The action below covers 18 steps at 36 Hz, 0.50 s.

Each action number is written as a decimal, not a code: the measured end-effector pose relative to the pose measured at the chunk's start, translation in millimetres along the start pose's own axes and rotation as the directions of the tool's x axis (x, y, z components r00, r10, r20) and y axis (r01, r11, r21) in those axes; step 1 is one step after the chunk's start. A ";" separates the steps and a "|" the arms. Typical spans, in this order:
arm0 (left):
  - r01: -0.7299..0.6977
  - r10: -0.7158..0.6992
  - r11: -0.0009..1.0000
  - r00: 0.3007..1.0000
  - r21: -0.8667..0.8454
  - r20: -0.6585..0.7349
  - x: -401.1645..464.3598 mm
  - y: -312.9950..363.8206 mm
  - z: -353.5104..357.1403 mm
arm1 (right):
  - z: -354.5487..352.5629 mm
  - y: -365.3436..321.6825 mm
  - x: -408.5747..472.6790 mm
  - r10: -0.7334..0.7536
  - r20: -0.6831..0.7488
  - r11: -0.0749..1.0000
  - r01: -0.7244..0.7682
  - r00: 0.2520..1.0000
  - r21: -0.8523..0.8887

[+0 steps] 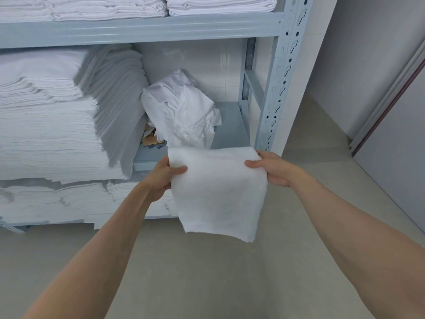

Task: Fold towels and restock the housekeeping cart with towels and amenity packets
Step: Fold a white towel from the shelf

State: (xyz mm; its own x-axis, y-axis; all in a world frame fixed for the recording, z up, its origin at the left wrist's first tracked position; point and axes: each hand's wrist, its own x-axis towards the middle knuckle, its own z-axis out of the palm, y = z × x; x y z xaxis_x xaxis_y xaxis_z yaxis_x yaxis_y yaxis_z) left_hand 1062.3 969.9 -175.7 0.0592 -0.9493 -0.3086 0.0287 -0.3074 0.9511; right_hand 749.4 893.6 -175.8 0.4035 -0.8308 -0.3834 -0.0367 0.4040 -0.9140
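A white folded towel [218,192] hangs in the air in front of a grey metal shelf rack [273,93]. My left hand [161,178] pinches its upper left corner, thumb on top. My right hand [273,168] grips the upper right corner the same way. The towel's lower edge dangles free above the floor. No cart or amenity packets are in view.
Tall stacks of folded white linen [53,125] fill the rack's left side on three levels. A crumpled white cloth pile [181,111] lies on the middle shelf beside some cardboard scraps [151,139]. Beige floor lies below; a grey wall and door frame [386,107] stand right.
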 end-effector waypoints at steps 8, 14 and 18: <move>0.083 -0.085 0.996 0.951 -0.020 -0.298 5.4 11.7 14.7 | -1.3 0.0 6.9 -0.143 -0.290 0.976 0.086 0.946 -0.202; 0.024 -0.039 0.996 0.982 -0.083 -0.183 -0.9 22.8 18.5 | -0.4 -12.3 6.9 -0.124 -0.354 0.980 0.058 0.927 -0.191; -0.002 0.005 0.999 0.998 -0.047 0.056 -5.9 31.5 15.7 | -11.9 -24.7 1.8 -0.008 -0.218 0.994 -0.016 0.976 -0.107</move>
State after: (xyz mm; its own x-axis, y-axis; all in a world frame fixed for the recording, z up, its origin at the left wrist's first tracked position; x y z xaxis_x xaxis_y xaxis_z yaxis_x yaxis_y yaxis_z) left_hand 1047.2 964.8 -143.7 0.0030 -0.9529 -0.3032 0.0758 -0.3021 0.9503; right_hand 740.2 877.5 -155.6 0.1949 -0.8973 -0.3961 -0.1406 0.3742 -0.9166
